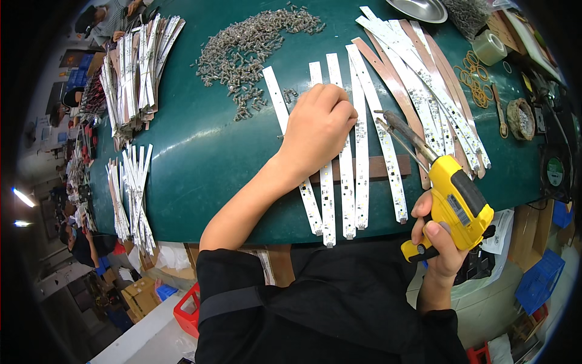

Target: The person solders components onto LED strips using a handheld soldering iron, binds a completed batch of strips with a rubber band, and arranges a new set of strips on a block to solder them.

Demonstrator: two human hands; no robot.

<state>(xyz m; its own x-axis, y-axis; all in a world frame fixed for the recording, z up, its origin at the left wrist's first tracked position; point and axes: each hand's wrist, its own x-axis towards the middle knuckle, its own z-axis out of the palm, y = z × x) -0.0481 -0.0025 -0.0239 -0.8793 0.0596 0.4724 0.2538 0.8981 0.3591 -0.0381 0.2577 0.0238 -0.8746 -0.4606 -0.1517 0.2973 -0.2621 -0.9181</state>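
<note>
My left hand [318, 130] rests knuckles-up on several white LED strip boards [362, 151] laid side by side across a brown bar [379, 167] on the green table [206, 158]. Its fingers are curled, pressing on the strips near their upper ends; whether they pinch a small part is hidden. My right hand [439, 242] grips a yellow pistol-type soldering gun [458, 203]. The dark tip [388, 121] of that tool points up-left, just right of my left hand and above the strips.
A heap of small metal parts [254, 45] lies at the back. More white and brown strips [424, 79] fan out right. Stacks of strips [136, 70] sit left, another bundle [130, 197] at the front left. Tape roll [488, 47], rubber bands [476, 76], metal bowl [418, 9], fan [555, 170] at right.
</note>
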